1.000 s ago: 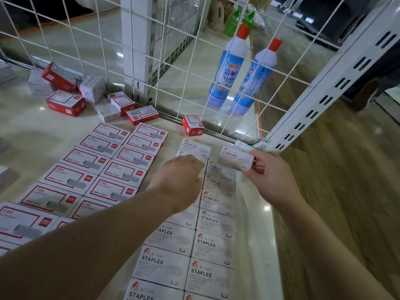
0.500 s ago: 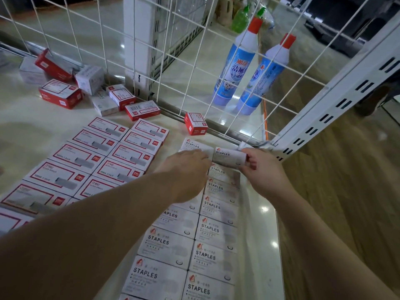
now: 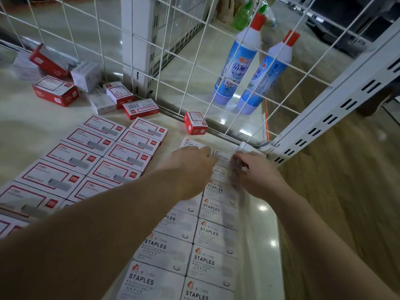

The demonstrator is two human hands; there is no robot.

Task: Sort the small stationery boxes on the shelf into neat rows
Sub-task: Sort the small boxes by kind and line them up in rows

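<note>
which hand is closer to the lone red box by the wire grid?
Left. The left hand sits just below the red box, with a white staples box between them. The right hand is farther, off to the box's lower right.

Item count, shelf corner

Two hands (image 3: pixel 190 167); two blue bottles (image 3: pixel 237 63) with red caps behind the wire grid; one small red box (image 3: pixel 195 123) standing alone; roughly seven loose boxes (image 3: pixel 55 93) heaped at rear left; white STAPLES boxes (image 3: pixel 207 233) in two columns.
</note>
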